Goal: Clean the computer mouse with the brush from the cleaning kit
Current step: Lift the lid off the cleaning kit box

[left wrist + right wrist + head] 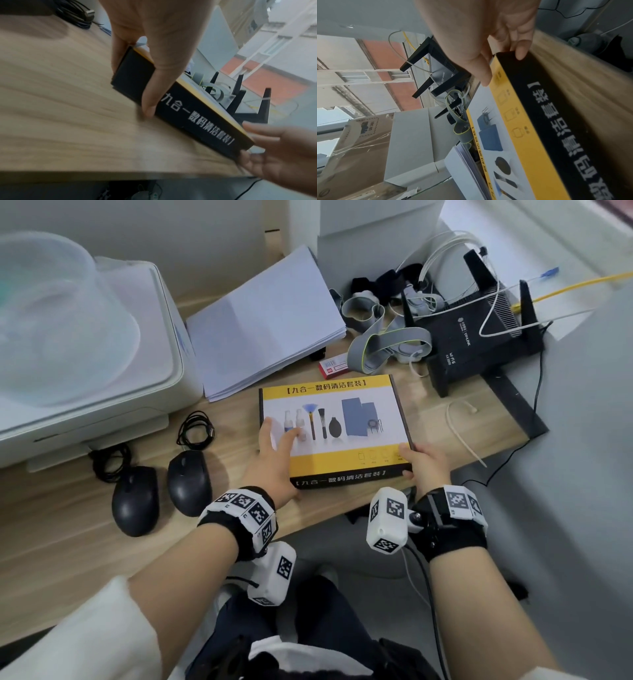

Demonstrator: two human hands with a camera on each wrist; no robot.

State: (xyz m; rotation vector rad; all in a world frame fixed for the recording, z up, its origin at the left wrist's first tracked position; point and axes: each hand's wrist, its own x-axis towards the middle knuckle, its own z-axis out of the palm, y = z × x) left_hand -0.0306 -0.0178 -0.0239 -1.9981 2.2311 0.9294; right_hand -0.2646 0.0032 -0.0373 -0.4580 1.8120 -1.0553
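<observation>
The cleaning kit box (359, 436), yellow, white and black, lies closed on the wooden desk (68, 542); brushes appear only as pictures on its lid. My left hand (274, 455) holds its near left corner, fingers (291, 436) on the lid and thumb (149, 106) down the black front side (197, 119). My right hand (419, 460) pinches the near right corner (506, 56), thumb (485, 75) on the lid. Two black computer mice (135, 501) (189, 482) rest left of the box, untouched.
A white printer (85, 354) fills the left side. A paper stack (263, 330), a small red box (334, 368), grey straps (376, 347) and a black router (479, 337) with cables lie behind the box. Coiled black cables (195, 428) sit by the mice. The desk edge (325, 525) is just below my wrists.
</observation>
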